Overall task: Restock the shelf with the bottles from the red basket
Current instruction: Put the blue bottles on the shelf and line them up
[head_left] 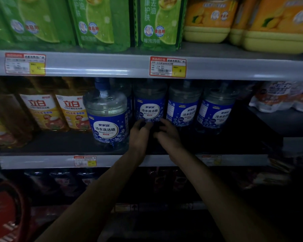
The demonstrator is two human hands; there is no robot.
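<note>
Two hands meet at the foot of one blue-labelled bottle (149, 109) on the middle shelf (47, 145). The left hand (140, 132) is at its lower left with fingers curled, and the right hand (167, 132) is at its lower right with fingers more spread. The fingertips of both reach the bottom edge of the label. Whether either hand actually grips the bottle I cannot tell, as its base is lost in shadow behind them. Its cap is dim under the rail above.

The label reads "家家宜" over "冷水洗洁精". Just left of the left hand, nearer the shelf's front edge, stands a front bottle (107, 117) of the same kind with a blue cap. Right of the right hand stand two more like it, a third bottle (182, 110) and a fourth bottle (215, 112).

Farther left of the left hand are amber bottles (40, 109) marked "立白". Far to the right, white packs (283, 96) are too blurred to read.

Above the hands a red-bordered price tag (167, 67) shows 8 in a yellow box, and a second tag (25, 63) farther left shows 10. The small print on both is unreadable. Higher up, green pouches (103, 21) carry "食品用", "去油" and "护肤", and orange jugs (210, 20) sit to their right. The frame cuts off the tops of both.

Below the hands, the lower shelf shows only dim bottle shapes. The red basket (4, 210) lies down-left of the left forearm, cut off by the frame edge, and its contents cannot be made out.
</note>
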